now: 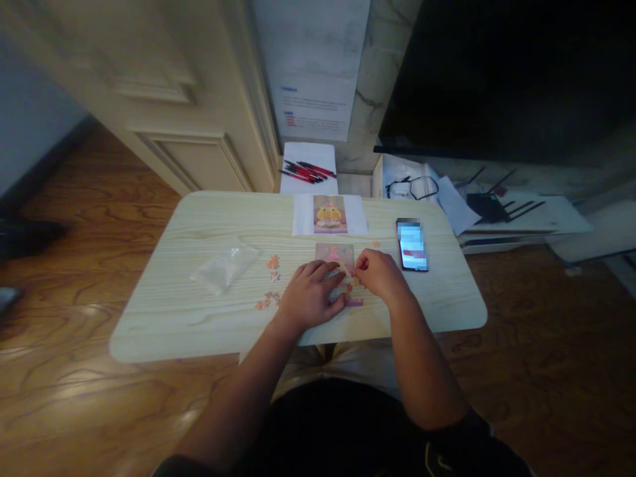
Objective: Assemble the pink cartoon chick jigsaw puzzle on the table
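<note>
Spreading wide, the left hand (pixel 315 292) is lying over the puzzle (pixel 326 250), which is sitting toward four o'clock from the middle of the bench (pixel 166 271); the right hand (pixel 380 272) is curling narrow at its three o'clock side, its grip too hidden to tell. A sideways palm drag could be splitting joints or scattering the loose pieces (pixel 273 263) at nine o'clock.

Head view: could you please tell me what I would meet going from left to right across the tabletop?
Translucent plastic bag → cluster of loose puzzle pieces → left hand → right hand → phone.
</note>
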Available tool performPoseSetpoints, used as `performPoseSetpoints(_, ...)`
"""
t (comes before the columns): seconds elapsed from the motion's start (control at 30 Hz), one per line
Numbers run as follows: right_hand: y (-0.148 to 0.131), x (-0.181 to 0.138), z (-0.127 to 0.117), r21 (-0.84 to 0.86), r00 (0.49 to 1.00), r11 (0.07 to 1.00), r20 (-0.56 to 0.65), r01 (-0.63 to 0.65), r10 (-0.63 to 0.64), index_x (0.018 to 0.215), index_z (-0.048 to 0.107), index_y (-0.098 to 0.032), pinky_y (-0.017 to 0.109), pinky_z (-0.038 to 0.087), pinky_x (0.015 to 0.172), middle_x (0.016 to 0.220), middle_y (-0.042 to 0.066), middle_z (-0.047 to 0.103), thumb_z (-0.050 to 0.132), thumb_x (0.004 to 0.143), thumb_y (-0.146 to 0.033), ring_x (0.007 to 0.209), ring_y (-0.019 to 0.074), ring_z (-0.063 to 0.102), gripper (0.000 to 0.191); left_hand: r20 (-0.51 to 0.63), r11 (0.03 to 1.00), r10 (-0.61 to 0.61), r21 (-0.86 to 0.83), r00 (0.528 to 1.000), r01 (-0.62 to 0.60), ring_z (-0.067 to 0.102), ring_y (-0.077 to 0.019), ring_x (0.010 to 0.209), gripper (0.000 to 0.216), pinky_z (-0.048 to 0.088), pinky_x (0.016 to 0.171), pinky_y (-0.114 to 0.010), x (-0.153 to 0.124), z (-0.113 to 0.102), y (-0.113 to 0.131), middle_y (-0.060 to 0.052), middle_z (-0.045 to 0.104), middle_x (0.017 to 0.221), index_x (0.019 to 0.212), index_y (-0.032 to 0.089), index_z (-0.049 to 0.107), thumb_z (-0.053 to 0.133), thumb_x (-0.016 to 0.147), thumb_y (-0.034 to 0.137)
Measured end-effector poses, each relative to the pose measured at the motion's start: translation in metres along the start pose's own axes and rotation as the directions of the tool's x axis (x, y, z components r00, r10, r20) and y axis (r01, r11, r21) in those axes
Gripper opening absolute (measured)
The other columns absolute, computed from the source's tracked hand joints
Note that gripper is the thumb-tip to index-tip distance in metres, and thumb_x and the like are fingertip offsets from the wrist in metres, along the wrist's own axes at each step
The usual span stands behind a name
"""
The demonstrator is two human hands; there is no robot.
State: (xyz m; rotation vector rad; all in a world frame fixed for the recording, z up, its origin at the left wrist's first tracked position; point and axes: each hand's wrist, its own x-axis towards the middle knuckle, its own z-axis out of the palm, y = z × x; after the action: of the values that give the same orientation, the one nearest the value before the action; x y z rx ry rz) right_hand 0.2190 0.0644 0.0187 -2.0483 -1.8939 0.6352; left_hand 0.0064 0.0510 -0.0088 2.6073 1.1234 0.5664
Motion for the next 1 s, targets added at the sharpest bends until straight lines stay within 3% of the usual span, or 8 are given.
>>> performPoseSetpoints(0.3, 0.000, -0.003, -0.002, 0.004, 1.000, 1.000, -0.005, -0.016, 0.016, 0.078, 0.066, -0.023, 0.026, 0.040, 0.065, 0.078, 0.001, 0.073, 0.072, 0.087, -0.027, 0.072, 0.0163, 0.064, 0.011, -0.013, 1.000, 0.001, -0.008, 1.000, -0.001, 0.054, -0.0324, 0.127, 0.043, 0.044, 0.105, -0.052, 0.000, 0.000, 0.000, -0.008, 0.063, 0.141, 0.128, 0.026, 0.070, 0.058, 0.094, 0.049)
performPoseSetpoints(0.43, -0.001, -0.008, -0.004, 0.005, 1.000, 1.000, -0.023, -0.010, 0.010, 0.083, 0.068, -0.023, 0.026, 0.042, 0.067, 0.084, 0.002, 0.075, 0.069, 0.091, -0.027, 0.076, 0.0167, 0.065, 0.008, -0.012, 1.000, -0.006, 0.004, 1.000, 0.006, 0.054, -0.0335, 0.128, 0.050, 0.043, 0.105, -0.053, 0.000, -0.001, 0.001, -0.009, 0.061, 0.144, 0.136, 0.026, 0.064, 0.059, 0.093, 0.049)
performPoseSetpoints(0.63, -0.016, -0.021, 0.005, -0.160, 0.994, 0.983, -0.076, -0.092, 0.081, 0.084, 0.070, -0.023, 0.032, 0.045, 0.072, 0.088, 0.007, 0.075, 0.067, 0.093, -0.046, 0.083, 0.0228, 0.068, 0.025, 0.014, 0.995, -0.050, 0.083, 0.999, 0.049, 0.054, -0.0358, 0.124, 0.057, 0.041, 0.099, -0.054, 0.003, -0.002, 0.006, -0.010, 0.057, 0.148, 0.143, 0.027, 0.059, 0.058, 0.092, 0.052)
performPoseSetpoints(0.83, -0.029, -0.022, 0.015, -0.222, 0.988, 0.963, -0.052, -0.154, 0.146, 0.091, 0.073, -0.022, 0.034, 0.048, 0.075, 0.095, 0.012, 0.076, 0.065, 0.092, -0.041, 0.089, 0.0260, 0.070, 0.021, 0.050, 0.996, -0.020, 0.089, 0.999, 0.015, 0.050, -0.0366, 0.129, 0.056, 0.039, 0.101, -0.056, 0.007, -0.003, 0.003, -0.007, 0.055, 0.152, 0.144, 0.029, 0.059, 0.058, 0.089, 0.040)
performPoseSetpoints(1.0, -0.028, -0.017, 0.015, -0.189, 0.983, 0.965, -0.034, -0.183, 0.180, 0.088, 0.076, -0.023, 0.036, 0.049, 0.074, 0.092, 0.013, 0.078, 0.063, 0.092, -0.044, 0.088, 0.0284, 0.072, 0.025, 0.052, 0.996, -0.035, 0.078, 0.998, 0.031, 0.050, -0.0354, 0.128, 0.052, 0.041, 0.100, -0.054, 0.009, -0.005, 0.004, -0.006, 0.056, 0.151, 0.142, 0.030, 0.060, 0.054, 0.092, 0.040)
